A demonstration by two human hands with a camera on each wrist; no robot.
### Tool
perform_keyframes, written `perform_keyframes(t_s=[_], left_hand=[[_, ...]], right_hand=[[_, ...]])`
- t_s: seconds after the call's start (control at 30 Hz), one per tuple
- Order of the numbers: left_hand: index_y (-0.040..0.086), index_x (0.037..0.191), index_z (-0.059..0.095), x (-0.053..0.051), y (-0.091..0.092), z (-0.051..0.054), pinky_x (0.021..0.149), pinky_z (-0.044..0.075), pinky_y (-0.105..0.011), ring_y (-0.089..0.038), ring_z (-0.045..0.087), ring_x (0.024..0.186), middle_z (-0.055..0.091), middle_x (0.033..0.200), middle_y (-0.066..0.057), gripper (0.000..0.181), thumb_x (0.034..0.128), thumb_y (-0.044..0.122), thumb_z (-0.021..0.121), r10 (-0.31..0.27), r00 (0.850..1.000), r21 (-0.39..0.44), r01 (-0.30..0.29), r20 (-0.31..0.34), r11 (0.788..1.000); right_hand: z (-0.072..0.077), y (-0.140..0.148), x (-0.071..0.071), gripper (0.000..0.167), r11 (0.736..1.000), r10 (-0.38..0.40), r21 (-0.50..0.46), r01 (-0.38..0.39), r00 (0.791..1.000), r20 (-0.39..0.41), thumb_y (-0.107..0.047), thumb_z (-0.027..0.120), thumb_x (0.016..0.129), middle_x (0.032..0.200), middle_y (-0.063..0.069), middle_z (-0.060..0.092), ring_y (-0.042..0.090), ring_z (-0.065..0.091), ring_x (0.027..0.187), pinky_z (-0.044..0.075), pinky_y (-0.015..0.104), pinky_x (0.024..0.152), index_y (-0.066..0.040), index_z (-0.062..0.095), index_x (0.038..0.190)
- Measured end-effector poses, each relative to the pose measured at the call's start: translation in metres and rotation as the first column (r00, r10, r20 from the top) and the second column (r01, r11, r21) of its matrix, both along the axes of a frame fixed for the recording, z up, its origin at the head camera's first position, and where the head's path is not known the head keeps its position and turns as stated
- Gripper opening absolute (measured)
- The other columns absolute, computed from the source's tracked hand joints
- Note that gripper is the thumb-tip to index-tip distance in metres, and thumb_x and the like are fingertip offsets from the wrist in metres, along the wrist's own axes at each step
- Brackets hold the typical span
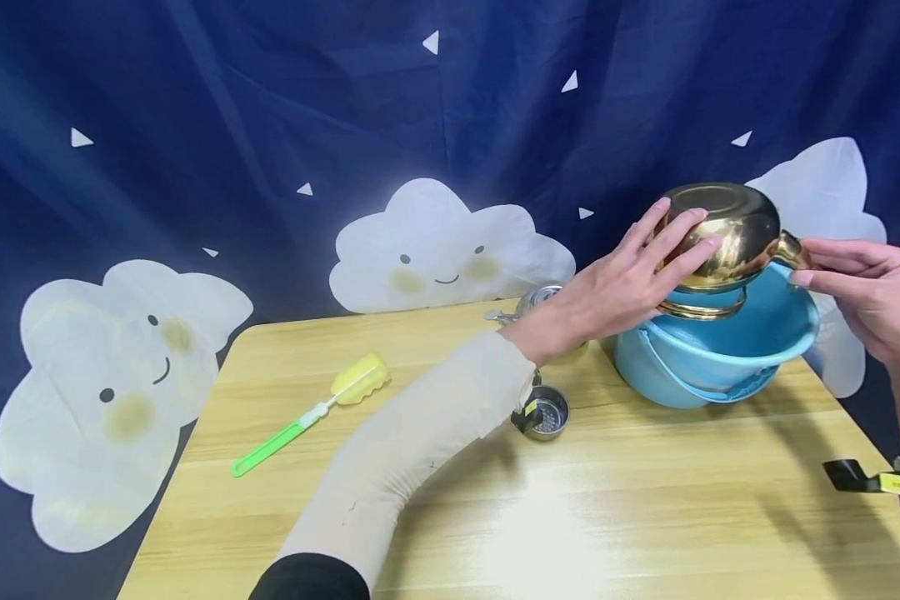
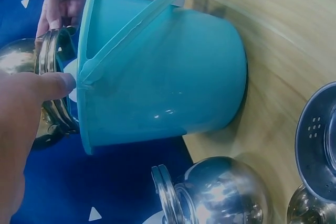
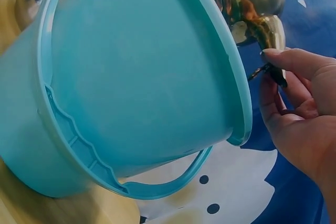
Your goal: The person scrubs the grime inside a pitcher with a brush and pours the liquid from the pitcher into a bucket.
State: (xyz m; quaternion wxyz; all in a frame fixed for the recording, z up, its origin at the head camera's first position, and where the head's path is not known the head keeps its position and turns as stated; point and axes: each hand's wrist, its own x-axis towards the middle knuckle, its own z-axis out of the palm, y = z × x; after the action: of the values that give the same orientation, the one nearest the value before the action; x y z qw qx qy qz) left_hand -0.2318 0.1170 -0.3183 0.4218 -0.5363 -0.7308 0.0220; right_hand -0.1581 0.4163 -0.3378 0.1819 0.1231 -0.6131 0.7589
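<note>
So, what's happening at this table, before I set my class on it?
A person holds a gold teapot upside down over a blue bucket: left hand on its body, right hand pinching its spout. A sponge brush, a metal strainer and a silver pot are on the table, with no hand on them.

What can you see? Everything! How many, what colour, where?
Table: 1, tan, centre
Curtain: 1, dark blue, behind
Clouds: 3, white, on it
Triangles: 7+, white, on it
Bucket: 1, light blue, table's right
Teapot: 1, gold, upturned above the bucket
Round pot: 1, silver, left of the bucket
Strainer: 1, silver, mid-table
Lid-like piece: 1, shiny metallic, by strainer
Sponge brush: 1, yellow, green, table's left
Wrist devices: 2, black-yellow, on wrists
Sleeves: 2, cream, forearms
Left hand: 1, bare, on the teapot
Right hand: 1, bare, pinching spout
</note>
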Motion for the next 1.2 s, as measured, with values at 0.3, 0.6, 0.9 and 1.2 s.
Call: perform_keyframes(t_s=[0.3,0.6,0.9,1.2], left_hand=[[0.006,0.156,0.042,-0.001,-0.004,-0.002,0.134,0.010,-0.048,-0.032,0.036,0.156,0.042,0.163,-0.019,0.055,0.1055,0.026,0.042,0.007,0.999,-0.043,-0.005,0.050,0.999],[0.003,0.158,0.036,0.000,-0.006,0.007,0.134,0.001,-0.030,-0.030,0.029,0.157,0.032,0.166,-0.021,0.095,0.0839,0.045,0.080,-0.001,0.906,-0.010,0.006,0.424,1.000],[0.012,0.162,0.031,0.001,-0.009,0.018,0.128,0.021,-0.020,-0.023,0.030,0.157,0.027,0.169,-0.010,0.104,0.0791,0.042,0.086,-0.008,0.690,0.081,-0.073,0.724,0.994],[0.023,0.163,0.028,0.003,-0.009,0.031,0.120,0.036,-0.020,-0.014,0.035,0.153,0.028,0.170,0.000,0.112,0.0735,0.048,0.090,0.026,0.527,0.080,-0.177,0.850,0.981]], right_hand=[[-0.002,-0.005,-0.001,0.044,1.000,0.004,-0.026,-0.005,1.000,-0.018,0.032,0.056,0.085,0.102,0.006,0.082,0.009,0.079,0.093,0.059,0.015,0.080,0.007,0.074,0.115],[0.001,-0.011,-0.001,0.045,0.998,-0.055,0.027,0.054,0.998,0.024,0.029,0.059,0.086,0.103,-0.001,0.082,0.004,0.077,0.095,0.058,0.011,0.080,0.002,0.076,0.117],[0.015,-0.023,-0.006,0.041,0.991,-0.126,0.036,0.125,0.992,0.020,0.026,0.064,0.084,0.096,-0.001,0.082,0.005,0.076,0.085,0.058,0.011,0.076,0.002,0.077,0.115],[0.029,-0.026,-0.008,0.038,0.943,-0.191,0.261,0.207,0.978,-0.085,0.020,0.064,0.089,0.092,-0.009,0.079,0.000,0.070,0.077,0.054,0.005,0.078,0.003,0.074,0.121]])
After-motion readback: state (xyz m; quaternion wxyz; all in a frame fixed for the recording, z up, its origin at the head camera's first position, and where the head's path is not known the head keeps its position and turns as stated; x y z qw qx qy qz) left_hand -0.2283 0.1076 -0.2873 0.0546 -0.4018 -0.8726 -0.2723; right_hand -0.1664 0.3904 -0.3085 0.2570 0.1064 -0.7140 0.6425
